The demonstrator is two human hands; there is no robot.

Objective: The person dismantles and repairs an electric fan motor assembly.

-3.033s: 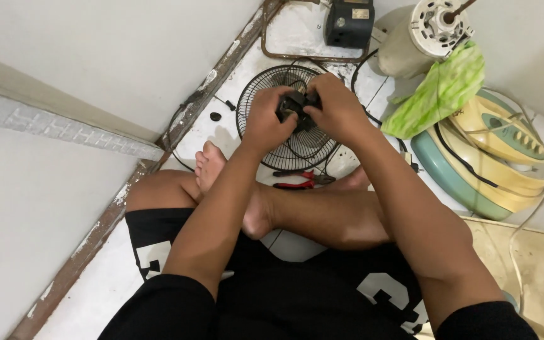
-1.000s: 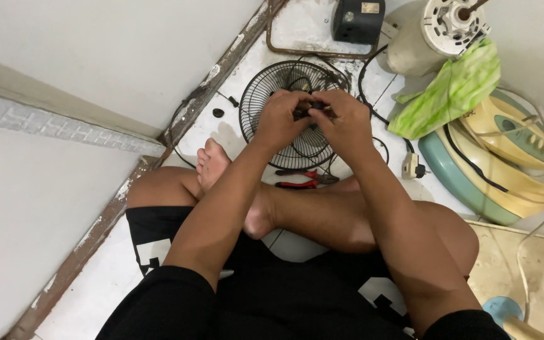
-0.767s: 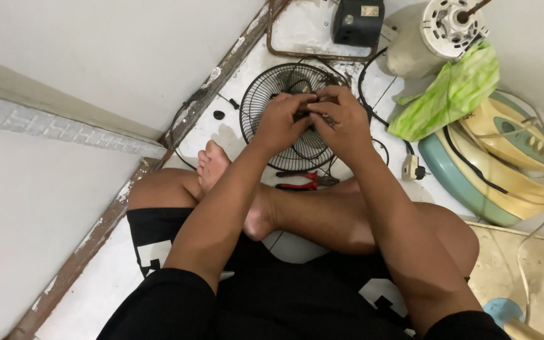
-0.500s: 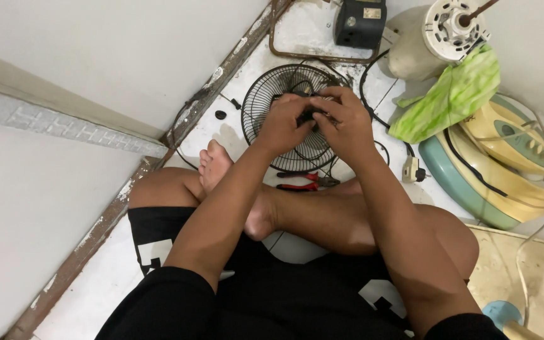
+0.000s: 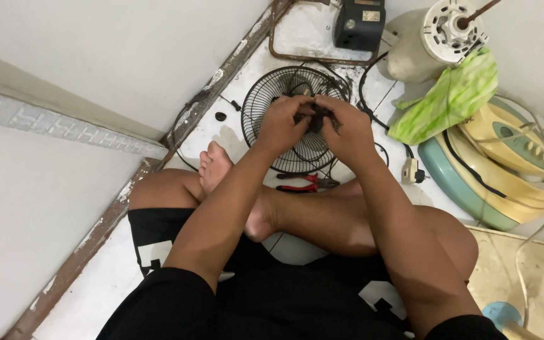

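Here the person sits cross-legged on the white tiled floor (image 5: 96, 296), both hands raised together over a black wire fan grille (image 5: 284, 94) that lies flat on the tiles just beyond the bare foot (image 5: 212, 167); the left hand (image 5: 283, 126) and the right hand (image 5: 347, 129) meet at a small dark part (image 5: 315, 117), fingers of both curled in and pinched close upon it, only its dark top showing between the fingertips, so its shape cannot be told; the part hangs above the grille's middle, and the hands hide much of the grille's centre.

Just behind the forearms, near the crossed shin, red-handled pliers (image 5: 300, 184) lie on the floor, partly hidden by the right wrist; a white plug (image 5: 410, 171) on a black cord rests to the right of the grille; beyond that a stack of pale green and cream fan housings (image 5: 498, 170) leans by the right wall, a green cloth (image 5: 451, 97) draped beside its upper edge; at the far edge of the floor stands a cream motor (image 5: 432, 38) with its shaft uppermost, and left of it a black box (image 5: 360, 24) within a rusty wire frame (image 5: 278, 47); a brown skirting strip (image 5: 177, 126) runs along the left wall, close beside the grille's left rim.
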